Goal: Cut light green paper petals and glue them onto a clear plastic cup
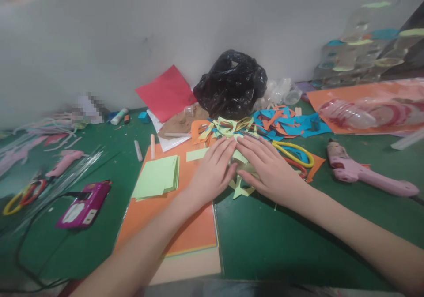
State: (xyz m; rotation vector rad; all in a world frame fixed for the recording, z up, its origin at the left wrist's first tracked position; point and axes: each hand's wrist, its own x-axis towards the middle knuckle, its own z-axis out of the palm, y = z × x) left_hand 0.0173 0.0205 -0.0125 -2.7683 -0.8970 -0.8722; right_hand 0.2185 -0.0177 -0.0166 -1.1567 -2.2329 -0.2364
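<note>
Resting side by side near the middle of the green bench [261,239], the left hand [212,173] and the right hand [270,169] lie flat in this head view. The fingers [221,149] are open and stretched, pressing down and not closing around anything. Under and between the hands is a pale green cut paper [241,190], with pointed ends showing below the right hand. Its long axis seems to run across the bench from left to right, but the hands cover most of it, so I cannot be fully sure. The right hand looks a little nearer to its visible points.

The left forearm lies over a stack of orange card [195,228], and a pile of pale green paper squares [155,177] sits on this card. Farther ahead are many blue and orange paper scraps [286,125], a black plastic bag [230,85] and a red paper sheet [165,93]. Yellow-handled scissors [293,153] lie just beyond the right hand, and a pink glue gun [361,171] lies to the right. Another pink glue gun [64,162] lies at the left, near a magenta box [82,205]. No brand or writing can be read; one patch at the back left is pixelated.
</note>
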